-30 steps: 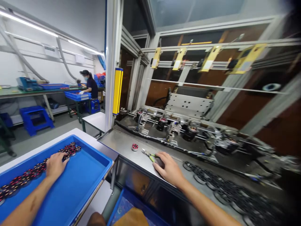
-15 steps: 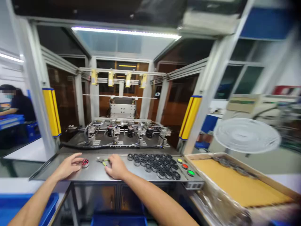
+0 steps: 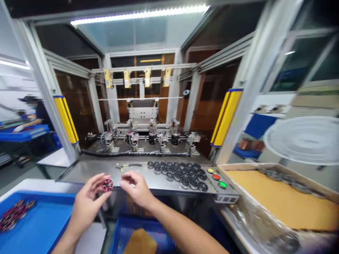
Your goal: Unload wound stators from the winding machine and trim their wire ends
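Held up in front of the bench edge, a small round motor stator [image 3: 107,185] with red and black segments sits between the thumb and fingers of my left hand [image 3: 88,197]. Just to its right is my right hand [image 3: 136,187], fingers curled and pinched toward the stator; whatever may be in the pinch is too small to make out. Beyond my right hand, green-handled cutting pliers [image 3: 128,165] lie on the metal bench top [image 3: 92,167]. Several black stators [image 3: 182,173] stand close together on the bench to the right.
Yellow, red and green buttons [image 3: 216,177] sit at the bench's right end. A machine with fixtures [image 3: 135,139] stands behind. At left is a blue tray [image 3: 50,218] with red-black stators; at right, a carton [image 3: 265,190]. A blue bin [image 3: 119,229] is below. A co-worker [image 3: 39,109] sits far left.
My left hand has picked up the red-black stator from the bench and brought it nearer. My right hand has let go of the pliers and moved beside the stator. The view has shifted.
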A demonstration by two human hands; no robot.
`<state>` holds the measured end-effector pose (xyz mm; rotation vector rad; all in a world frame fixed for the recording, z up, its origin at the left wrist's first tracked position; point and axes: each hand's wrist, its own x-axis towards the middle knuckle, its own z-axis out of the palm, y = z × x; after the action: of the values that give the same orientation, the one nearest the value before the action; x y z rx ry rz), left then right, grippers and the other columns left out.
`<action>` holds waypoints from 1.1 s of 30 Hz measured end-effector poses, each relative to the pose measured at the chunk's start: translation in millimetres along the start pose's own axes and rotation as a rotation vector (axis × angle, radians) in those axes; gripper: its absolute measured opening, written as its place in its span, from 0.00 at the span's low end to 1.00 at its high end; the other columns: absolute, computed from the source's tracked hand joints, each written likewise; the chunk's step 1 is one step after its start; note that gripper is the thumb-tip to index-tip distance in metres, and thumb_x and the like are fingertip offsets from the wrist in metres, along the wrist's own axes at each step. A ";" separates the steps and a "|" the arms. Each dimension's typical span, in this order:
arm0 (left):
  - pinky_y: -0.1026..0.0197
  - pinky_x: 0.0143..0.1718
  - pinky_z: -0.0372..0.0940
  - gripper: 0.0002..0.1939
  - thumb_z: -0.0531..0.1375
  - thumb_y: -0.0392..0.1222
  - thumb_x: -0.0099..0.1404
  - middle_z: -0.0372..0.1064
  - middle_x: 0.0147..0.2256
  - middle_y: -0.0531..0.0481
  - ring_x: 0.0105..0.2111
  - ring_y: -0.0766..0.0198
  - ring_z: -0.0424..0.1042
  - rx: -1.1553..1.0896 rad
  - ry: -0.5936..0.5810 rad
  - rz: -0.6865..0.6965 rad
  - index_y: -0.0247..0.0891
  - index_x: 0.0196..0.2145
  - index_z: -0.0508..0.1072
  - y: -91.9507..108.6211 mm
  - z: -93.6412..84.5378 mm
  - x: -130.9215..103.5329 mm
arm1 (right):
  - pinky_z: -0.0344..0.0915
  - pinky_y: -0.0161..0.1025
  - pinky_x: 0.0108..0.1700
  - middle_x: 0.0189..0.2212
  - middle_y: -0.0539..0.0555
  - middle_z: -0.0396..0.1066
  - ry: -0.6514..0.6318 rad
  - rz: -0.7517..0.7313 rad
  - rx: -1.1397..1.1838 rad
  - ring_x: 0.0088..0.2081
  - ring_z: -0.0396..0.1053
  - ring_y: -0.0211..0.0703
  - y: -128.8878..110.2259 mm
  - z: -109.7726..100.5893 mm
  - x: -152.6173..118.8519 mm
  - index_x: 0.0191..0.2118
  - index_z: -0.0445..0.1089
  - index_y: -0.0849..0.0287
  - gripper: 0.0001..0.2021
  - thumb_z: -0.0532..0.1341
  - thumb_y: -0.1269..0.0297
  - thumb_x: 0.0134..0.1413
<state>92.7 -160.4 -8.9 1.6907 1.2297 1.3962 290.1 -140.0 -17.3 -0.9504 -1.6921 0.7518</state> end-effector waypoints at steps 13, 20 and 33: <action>0.55 0.49 0.76 0.25 0.67 0.33 0.59 0.79 0.46 0.48 0.45 0.54 0.79 0.063 0.019 0.240 0.49 0.53 0.73 39.5 37.9 -125.3 | 0.53 0.31 0.23 0.18 0.46 0.63 -0.275 0.469 0.720 0.19 0.57 0.30 -58.3 -30.4 -114.0 0.22 0.66 0.60 0.23 0.70 0.45 0.46; 0.62 0.46 0.76 0.27 0.69 0.33 0.58 0.80 0.45 0.50 0.42 0.59 0.80 -0.035 -0.007 0.162 0.50 0.54 0.72 51.2 43.7 -130.0 | 0.53 0.30 0.20 0.15 0.44 0.63 -0.360 0.508 0.971 0.16 0.57 0.28 -37.4 -36.3 -125.1 0.20 0.66 0.60 0.22 0.72 0.49 0.45; 0.51 0.48 0.72 0.30 0.69 0.27 0.54 0.76 0.42 0.48 0.45 0.55 0.75 0.118 0.067 0.463 0.47 0.53 0.73 40.3 42.7 -119.4 | 0.67 0.30 0.18 0.22 0.53 0.77 -0.221 0.764 1.277 0.17 0.71 0.36 -37.5 15.5 -164.4 0.29 0.73 0.64 0.22 0.79 0.56 0.29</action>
<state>143.6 -281.4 -30.2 2.1217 1.0086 1.6831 295.7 -301.9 -66.8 -0.5183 -0.6152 2.1297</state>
